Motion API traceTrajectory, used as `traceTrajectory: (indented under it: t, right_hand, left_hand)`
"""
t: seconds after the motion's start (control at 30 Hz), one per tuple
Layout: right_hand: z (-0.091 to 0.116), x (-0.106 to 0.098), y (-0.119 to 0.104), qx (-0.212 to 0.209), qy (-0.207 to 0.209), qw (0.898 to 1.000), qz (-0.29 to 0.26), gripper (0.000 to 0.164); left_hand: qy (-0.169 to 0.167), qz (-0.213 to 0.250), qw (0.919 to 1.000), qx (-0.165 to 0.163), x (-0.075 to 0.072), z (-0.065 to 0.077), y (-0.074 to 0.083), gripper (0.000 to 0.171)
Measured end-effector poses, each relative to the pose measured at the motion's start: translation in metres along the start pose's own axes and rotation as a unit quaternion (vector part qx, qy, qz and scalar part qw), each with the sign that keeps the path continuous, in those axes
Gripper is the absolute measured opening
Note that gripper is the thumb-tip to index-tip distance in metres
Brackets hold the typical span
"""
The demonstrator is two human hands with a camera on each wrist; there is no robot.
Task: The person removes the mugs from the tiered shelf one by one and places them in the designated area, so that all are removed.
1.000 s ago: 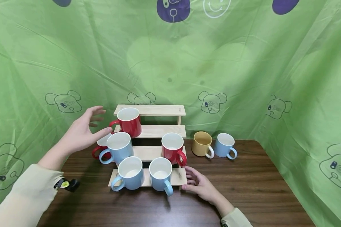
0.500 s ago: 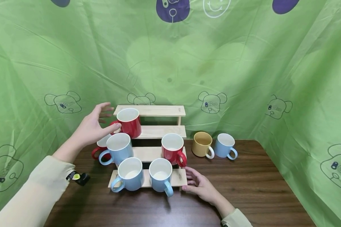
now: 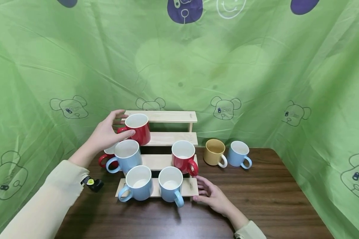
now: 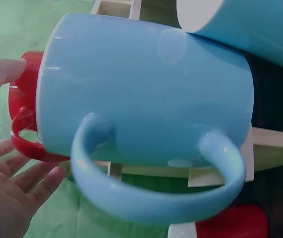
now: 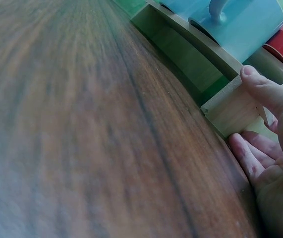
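My left hand (image 3: 106,134) is at a red mug (image 3: 142,133) on the third tier of a wooden step rack (image 3: 172,116). Its thumb lies over the mug's near side; the spread fingers are beyond the handle. In the left wrist view, a blue mug (image 4: 146,89) hides much of the red mug (image 4: 29,79). My right hand (image 3: 213,196) holds the right end of the rack's lowest tier. In the right wrist view, the thumb rests on the board's corner, with the fingers curved by the end support (image 5: 235,106).
Two light blue mugs (image 3: 139,186) (image 3: 169,182) stand on the lowest tier. A blue mug (image 3: 128,156) and a red mug (image 3: 182,156) occupy the second. Another red mug (image 3: 109,152) is partly hidden left. On the table (image 3: 257,199), a yellow mug (image 3: 214,152) and a blue mug (image 3: 237,154) stand right.
My left hand has moved right, from beside the rack to around the handle side of the red mug. The right hand and the mugs have stayed in place.
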State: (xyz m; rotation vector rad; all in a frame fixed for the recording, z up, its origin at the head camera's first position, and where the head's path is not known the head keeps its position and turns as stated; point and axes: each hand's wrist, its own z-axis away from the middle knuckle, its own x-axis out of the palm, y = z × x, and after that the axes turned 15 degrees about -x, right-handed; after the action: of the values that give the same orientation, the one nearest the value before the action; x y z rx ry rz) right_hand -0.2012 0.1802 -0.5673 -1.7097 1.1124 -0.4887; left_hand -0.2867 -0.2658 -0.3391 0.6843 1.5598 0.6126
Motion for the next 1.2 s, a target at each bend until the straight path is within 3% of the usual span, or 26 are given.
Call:
traceTrajectory:
  t: [0.33, 1.2]
  right_hand:
    - [-0.001, 0.000, -0.001, 0.008, 0.001, 1.000, 0.011, 0.076]
    - [0.001, 0.001, -0.002, 0.008, -0.001, 1.000, 0.017, 0.075]
  left_hand:
    - [-0.012, 0.004, 0.9997, -0.022, 0.012, -0.006, 0.002, 0.098]
    - [-0.026, 0.059, 0.9976, -0.025, 0.023, -0.013, -0.001, 0.084]
